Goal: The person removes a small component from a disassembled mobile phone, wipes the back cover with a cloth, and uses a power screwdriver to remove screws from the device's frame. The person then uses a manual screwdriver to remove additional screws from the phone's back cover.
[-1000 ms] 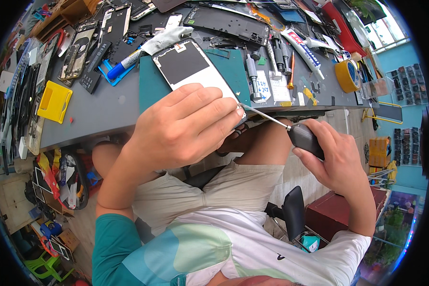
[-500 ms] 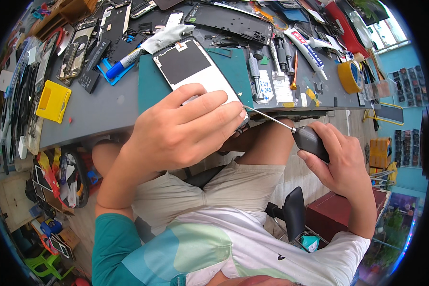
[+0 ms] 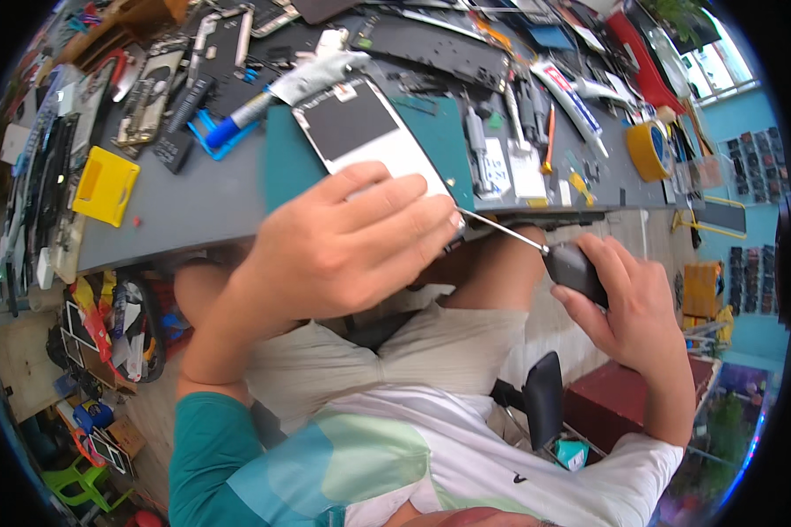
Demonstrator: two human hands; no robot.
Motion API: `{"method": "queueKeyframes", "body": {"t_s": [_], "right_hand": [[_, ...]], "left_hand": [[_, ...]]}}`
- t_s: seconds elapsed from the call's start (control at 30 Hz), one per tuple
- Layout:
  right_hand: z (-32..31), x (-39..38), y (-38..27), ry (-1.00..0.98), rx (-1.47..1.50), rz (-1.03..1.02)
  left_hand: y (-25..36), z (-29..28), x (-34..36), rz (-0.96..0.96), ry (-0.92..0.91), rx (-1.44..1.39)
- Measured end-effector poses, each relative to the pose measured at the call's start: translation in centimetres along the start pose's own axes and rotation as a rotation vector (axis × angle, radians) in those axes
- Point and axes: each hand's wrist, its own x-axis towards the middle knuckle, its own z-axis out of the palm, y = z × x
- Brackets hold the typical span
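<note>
We had the phone panel [image 3: 387, 156] over the teal mat [image 3: 286, 167] at the surface's [image 3: 185, 211] near edge, left hand [image 3: 343, 246] gripping its lower end, right hand [image 3: 628, 299] around the black-handled tool [image 3: 578, 272]; probably light, stiff, fragile, best held by its sides.

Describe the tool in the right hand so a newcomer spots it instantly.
On the gray bench, by its near edge, lies a green mat, where the left hand holds a phone panel. The tool reaches from the panel's edge to the right hand: thin metal shaft, thick dark handle. Unlike the slim gray tools lying on the bench, it is gripped.
</note>
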Motion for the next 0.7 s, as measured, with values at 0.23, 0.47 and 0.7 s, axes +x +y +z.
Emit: {"method": "queueKeyframes", "body": {"t_s": [0.23, 0.47, 0.7], "right_hand": [[-0.2, -0.5, -0.3, -0.101, 0.068, 0.130], [0.4, 0.3, 0.5, 0.024, 0.032, -0.012], [1.4, 0.2, 2.1, 0.142, 0.023, 0.027]], "left_hand": [[-0.2, -0.3, 0.1, 0.053, 0.008, 0.025], [-0.4, -0.7, 0.2, 0.056, 0.008, 0.020], [-0.2, -0.9, 0.4, 0.064, 0.002, 0.033]]}}
